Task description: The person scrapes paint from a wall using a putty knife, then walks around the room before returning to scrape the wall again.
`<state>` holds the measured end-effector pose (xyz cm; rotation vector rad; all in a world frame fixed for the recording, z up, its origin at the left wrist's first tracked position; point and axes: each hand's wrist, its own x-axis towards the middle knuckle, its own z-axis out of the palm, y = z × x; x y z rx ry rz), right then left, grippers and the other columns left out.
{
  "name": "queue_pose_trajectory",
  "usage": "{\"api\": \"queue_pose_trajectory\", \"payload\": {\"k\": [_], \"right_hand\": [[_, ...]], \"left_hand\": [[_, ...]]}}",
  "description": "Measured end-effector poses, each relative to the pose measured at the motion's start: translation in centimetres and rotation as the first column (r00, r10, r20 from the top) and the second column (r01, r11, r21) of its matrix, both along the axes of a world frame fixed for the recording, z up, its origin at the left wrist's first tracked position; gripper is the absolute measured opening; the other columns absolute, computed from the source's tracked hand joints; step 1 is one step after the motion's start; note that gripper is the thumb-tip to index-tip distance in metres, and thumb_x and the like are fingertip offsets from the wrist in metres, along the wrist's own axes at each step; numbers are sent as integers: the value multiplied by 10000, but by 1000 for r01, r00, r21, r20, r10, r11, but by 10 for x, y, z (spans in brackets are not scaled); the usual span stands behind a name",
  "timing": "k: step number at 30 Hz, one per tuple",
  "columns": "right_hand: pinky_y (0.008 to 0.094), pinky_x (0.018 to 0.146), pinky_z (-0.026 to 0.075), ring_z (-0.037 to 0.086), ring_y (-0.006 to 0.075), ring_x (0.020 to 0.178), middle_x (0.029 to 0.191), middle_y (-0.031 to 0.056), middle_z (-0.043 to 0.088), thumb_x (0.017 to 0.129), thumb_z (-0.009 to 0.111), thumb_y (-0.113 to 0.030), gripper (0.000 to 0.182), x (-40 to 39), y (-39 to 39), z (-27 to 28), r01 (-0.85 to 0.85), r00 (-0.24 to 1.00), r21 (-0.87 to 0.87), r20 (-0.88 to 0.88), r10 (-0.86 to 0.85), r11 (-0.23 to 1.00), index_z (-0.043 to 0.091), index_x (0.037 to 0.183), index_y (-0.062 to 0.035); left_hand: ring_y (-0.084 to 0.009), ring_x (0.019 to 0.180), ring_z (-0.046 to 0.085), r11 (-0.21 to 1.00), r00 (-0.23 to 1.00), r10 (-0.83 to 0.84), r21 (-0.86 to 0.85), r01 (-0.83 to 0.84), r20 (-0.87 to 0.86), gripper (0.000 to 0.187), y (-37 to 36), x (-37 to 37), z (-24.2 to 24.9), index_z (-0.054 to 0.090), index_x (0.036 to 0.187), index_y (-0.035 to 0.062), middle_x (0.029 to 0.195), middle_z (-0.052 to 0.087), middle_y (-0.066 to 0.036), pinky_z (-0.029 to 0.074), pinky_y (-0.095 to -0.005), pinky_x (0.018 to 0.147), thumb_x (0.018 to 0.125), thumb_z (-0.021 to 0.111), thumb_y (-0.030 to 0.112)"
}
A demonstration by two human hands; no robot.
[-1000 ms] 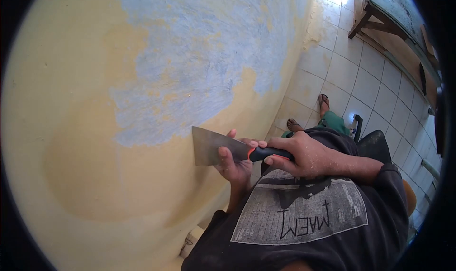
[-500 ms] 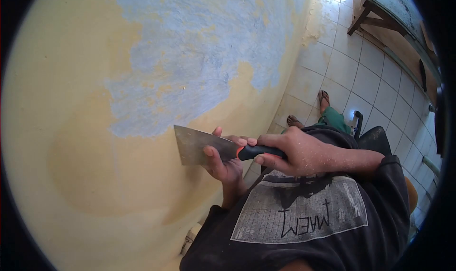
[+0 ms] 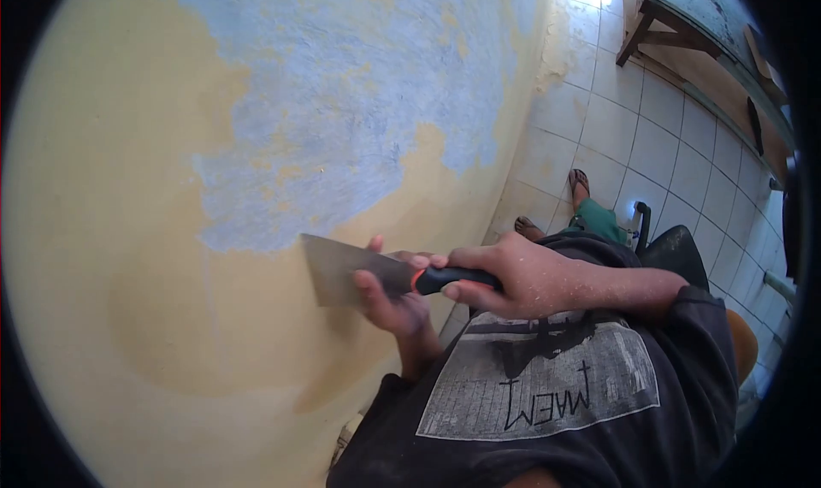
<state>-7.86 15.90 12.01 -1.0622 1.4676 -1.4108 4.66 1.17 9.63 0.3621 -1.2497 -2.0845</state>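
Observation:
My right hand is wrapped round the black and red handle of a putty knife. Its broad metal blade points left, close to the wall. My left hand is at the blade from below, its thumb across the near face and fingers partly hidden behind it; the thumb is a little blurred. Beyond the blade is the wall, yellowish, with a large patch of pale blue showing through. Light dust speckles my right hand and forearm.
A wooden table stands at the upper right on a white tiled floor. My sandalled feet are close to the wall's base. Behind my right arm is a dark chair-like object. Pale debris lies along the wall's foot.
The putty knife and both hands have shifted slightly left and down in view. My left thumb has moved a little on the blade. The whole view has also tilted slightly.

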Motion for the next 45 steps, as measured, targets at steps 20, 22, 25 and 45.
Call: {"api": "queue_pose_trajectory", "payload": {"k": [20,22,25,45], "right_hand": [[361,542,452,589,330,539,572,169,552,901,579,-297,348,6,3,10,-13,999,-7,-35,13,1000,590,1053,15],[360,548,454,590,330,543,581,172,557,902,578,-296,345,2,2,13,-7,999,6,-36,7,1000,594,1044,18],[390,569,456,582,352,550,609,205,558,916,549,-285,369,3,11,-3,23,1000,-8,-4,-23,1000,584,1129,15],[378,552,467,597,351,552,582,171,560,881,597,-274,333,-7,-7,22,-90,995,-44,-49,88,995,600,1051,13]], "left_hand": [[-266,669,628,994,997,79,-83,-76,28,508,7,-3,22,359,1298,11,783,639,-146,529,-418,633,984,340,411],[-275,678,629,994,997,72,-84,-69,30,504,4,-2,22,359,1298,7,788,639,-156,528,-427,644,987,337,402],[-289,693,632,999,995,49,-28,-47,89,502,10,0,-3,363,1293,-15,802,641,-178,528,-441,668,990,338,385],[-329,724,645,990,992,30,-131,-46,-122,550,1,6,24,297,1348,17,883,642,-186,542,-453,669,996,266,438]]}}
